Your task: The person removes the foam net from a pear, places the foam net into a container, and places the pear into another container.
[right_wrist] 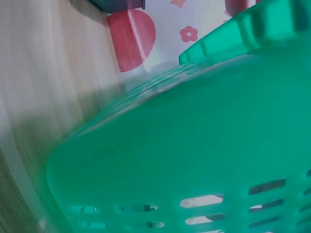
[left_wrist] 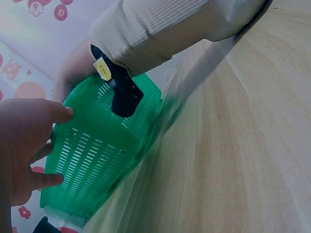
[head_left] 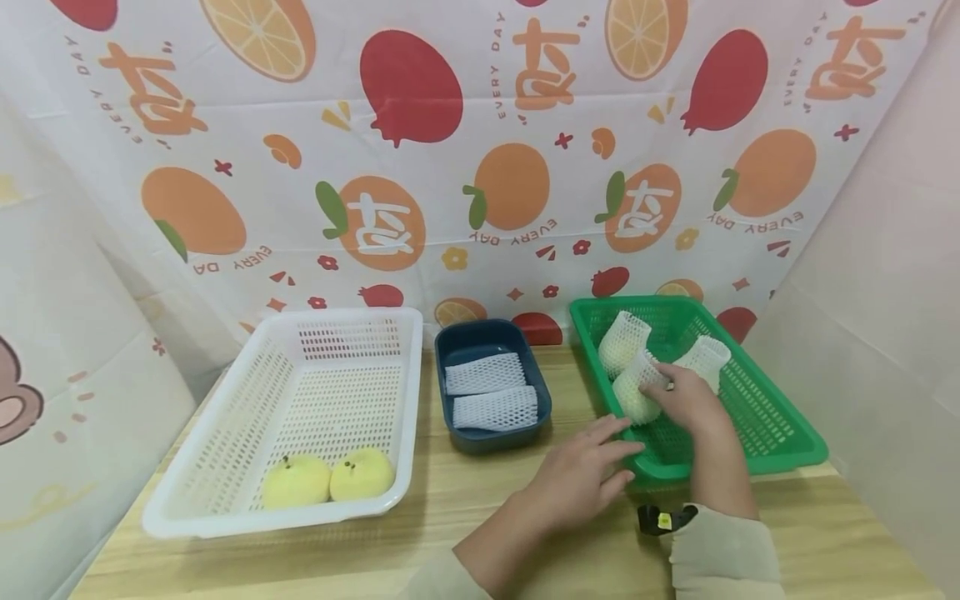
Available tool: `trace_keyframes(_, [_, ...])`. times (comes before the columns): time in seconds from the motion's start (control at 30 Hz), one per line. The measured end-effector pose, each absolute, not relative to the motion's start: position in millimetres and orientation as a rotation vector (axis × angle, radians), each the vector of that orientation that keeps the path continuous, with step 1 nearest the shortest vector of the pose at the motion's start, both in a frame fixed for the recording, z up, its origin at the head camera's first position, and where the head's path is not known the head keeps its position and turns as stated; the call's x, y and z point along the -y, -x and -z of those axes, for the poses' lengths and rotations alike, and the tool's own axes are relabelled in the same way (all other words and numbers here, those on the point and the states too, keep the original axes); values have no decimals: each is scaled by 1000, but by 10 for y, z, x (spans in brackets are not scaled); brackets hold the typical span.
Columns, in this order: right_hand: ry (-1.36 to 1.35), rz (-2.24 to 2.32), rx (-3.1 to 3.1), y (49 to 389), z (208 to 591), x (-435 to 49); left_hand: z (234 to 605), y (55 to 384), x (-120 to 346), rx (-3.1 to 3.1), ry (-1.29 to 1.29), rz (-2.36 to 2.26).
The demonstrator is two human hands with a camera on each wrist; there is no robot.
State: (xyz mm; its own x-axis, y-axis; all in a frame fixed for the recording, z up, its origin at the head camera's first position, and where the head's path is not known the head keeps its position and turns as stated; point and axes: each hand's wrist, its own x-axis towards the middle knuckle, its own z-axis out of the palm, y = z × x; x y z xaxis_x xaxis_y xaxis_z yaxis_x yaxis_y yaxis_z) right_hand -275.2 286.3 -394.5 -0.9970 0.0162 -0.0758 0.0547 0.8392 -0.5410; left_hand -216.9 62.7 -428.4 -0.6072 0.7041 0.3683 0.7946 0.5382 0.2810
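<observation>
The right hand (head_left: 688, 404) pinches one netted fruit (head_left: 634, 400) at the left side of the green basket (head_left: 797, 459); the left hand (head_left: 579, 473), fingers spread, is at the near-left rim. Probably this is the placing step, and next the pinch should loosen gently.

On wood-grain table (head_left: 431, 521), left: rectangular white plastic basket (head_left: 411, 400), two round yellow fruits (head_left: 296, 482) side by side at near end. Centre: dark blue oblong tray (head_left: 502, 443), two flat white foam-mesh sleeves (head_left: 495, 408) inside, one before the other. Right: rectangular green plastic basket (head_left: 806, 450), two white-netted rounded fruits (head_left: 636, 400) along left side, white foam net (head_left: 707, 354) farther right. Behind: fruit-printed white cloth (head_left: 480, 125).
</observation>
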Motion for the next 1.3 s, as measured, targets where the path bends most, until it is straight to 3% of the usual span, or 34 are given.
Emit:
trace_keyframes(0.33, [64,862,-2975,2775,3951,-2790,4292,2181,-621,2587,1276,660])
trace_keyframes(0.93, [-5,797,-3117,2709,3916,-2802,4232,2195,-560,2691,1332,812])
trace_keyframes(1.3, [-102,1118,-3409,2620,3781,-2715,4127,2222,-511,2677,1212,1197])
